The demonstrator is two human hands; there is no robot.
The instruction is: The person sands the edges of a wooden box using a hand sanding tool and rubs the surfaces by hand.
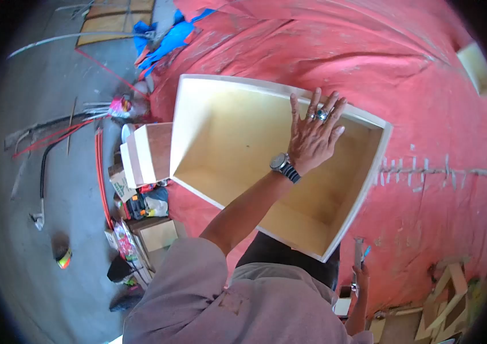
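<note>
An open-fronted pale wooden box (pixel 232 137) with white edges lies tilted in front of me, its hollow side facing up towards the camera. My left hand (pixel 315 132), with rings and a watch, has its fingers stretched and spread over the box's upper rim. Its fingertips reach the rim; how firmly they press cannot be told. Low on the right, beside my body, my right hand (pixel 362 276) is closed around a flat grey tool (pixel 358 251) that points upward. A small blue part shows by this tool, whose exact kind I cannot make out.
Red sheeting (pixel 427 126) covers the ground, beside grey floor (pixel 20 195). Red tubes (pixel 102 178), a black hose (pixel 43 172) and a cardboard box (pixel 122 184) lie left. Wooden frames (pixel 447 298) stand lower right. Blue cloth (pixel 169 43) lies at the top.
</note>
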